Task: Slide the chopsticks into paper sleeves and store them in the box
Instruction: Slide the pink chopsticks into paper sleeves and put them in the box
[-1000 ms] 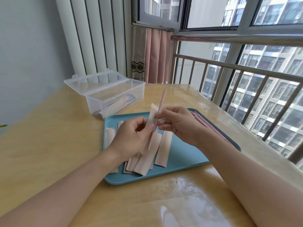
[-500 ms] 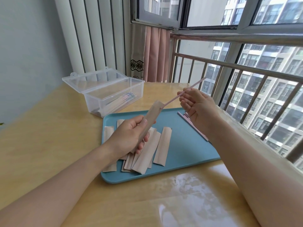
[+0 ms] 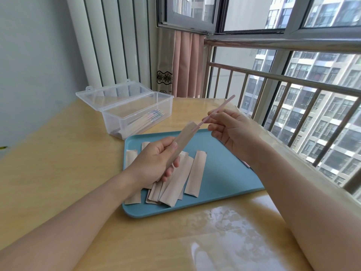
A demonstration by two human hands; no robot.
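My left hand [image 3: 156, 161] grips a tan paper sleeve [image 3: 184, 136] above the blue tray [image 3: 220, 184], tilted up to the right. My right hand [image 3: 232, 132] pinches pink chopsticks [image 3: 220, 108] whose lower tips sit in the sleeve's open top. Several empty sleeves [image 3: 175, 186] lie fanned on the tray under my left hand. A clear plastic box [image 3: 136, 114] with its lid open stands at the back left and holds a few sleeved chopsticks [image 3: 148, 119]. A small bit of other pink chopsticks [image 3: 247, 164] shows on the tray past my right wrist.
The wooden table [image 3: 58, 163] runs left and toward me. A metal railing [image 3: 293, 85] and window run along the right edge. Vertical blinds [image 3: 117, 45] and a pink curtain [image 3: 185, 63] stand behind the box.
The sleeve swung from upright to tilted right. My right hand pulled out to the right, then came back a little, and the chopsticks slid a bit deeper into the sleeve.
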